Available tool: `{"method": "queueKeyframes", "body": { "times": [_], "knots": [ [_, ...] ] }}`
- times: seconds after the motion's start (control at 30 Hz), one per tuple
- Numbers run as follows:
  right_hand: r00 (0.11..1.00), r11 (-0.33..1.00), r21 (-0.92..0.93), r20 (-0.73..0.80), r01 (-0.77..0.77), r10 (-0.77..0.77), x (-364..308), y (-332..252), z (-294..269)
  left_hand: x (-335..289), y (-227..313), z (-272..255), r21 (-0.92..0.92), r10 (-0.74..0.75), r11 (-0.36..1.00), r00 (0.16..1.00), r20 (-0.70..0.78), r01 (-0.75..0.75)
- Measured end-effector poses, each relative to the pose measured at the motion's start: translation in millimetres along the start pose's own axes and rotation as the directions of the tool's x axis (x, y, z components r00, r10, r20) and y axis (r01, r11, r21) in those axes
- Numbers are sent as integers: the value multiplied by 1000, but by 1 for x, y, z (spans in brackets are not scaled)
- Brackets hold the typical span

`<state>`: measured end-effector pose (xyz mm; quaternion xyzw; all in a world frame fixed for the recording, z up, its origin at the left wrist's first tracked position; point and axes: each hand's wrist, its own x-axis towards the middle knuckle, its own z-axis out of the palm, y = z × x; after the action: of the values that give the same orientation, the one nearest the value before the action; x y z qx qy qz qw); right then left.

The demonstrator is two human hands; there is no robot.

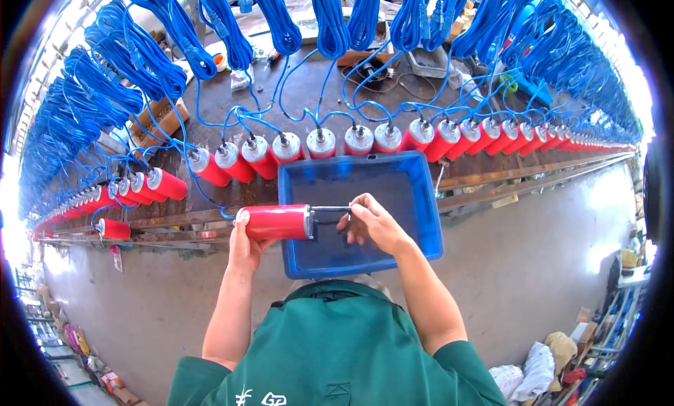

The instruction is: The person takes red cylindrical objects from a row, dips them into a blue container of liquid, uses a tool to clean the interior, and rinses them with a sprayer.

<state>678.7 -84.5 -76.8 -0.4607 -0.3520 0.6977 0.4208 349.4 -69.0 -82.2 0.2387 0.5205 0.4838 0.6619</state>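
Note:
My left hand (pixel 243 246) is closed round the back end of a red cylinder (pixel 276 222), which lies sideways with its metal end cap toward the right. A blue cable leads off near its left end. From the cap a thin metal rod (pixel 330 208) reaches right, and my right hand (pixel 371 225) pinches its far end between thumb and finger. Just below the rod is something dark and narrow; I cannot make out what it is. Under both lies a blue plastic tray (pixel 432 227), partly hidden by the cylinder and my right hand.
Several similar red cylinders (pixel 323 144) line the bench's front edge, with blue cables from their metal tops. Coiled blue cables (pixel 330 27) hang in a row beyond. A cardboard box (pixel 163 122) stands at left on the bench. Bags (pixel 537 371) lie on the floor at right.

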Motion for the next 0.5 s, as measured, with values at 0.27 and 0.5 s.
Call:
{"method": "queueKeyframes", "body": {
  "times": [0.27, 0.5],
  "knots": [
    [995, 978, -206, -101, -39, 19, 1, -1, -6, -2, 2, 3, 2, 17, 1000, 998, 53, -17],
    [994, 990, -140, -105, 20, -35, 1, 3, 2, -8, 6, 10, -20, 44, 999, 999, 8, -44]
  ]
}}
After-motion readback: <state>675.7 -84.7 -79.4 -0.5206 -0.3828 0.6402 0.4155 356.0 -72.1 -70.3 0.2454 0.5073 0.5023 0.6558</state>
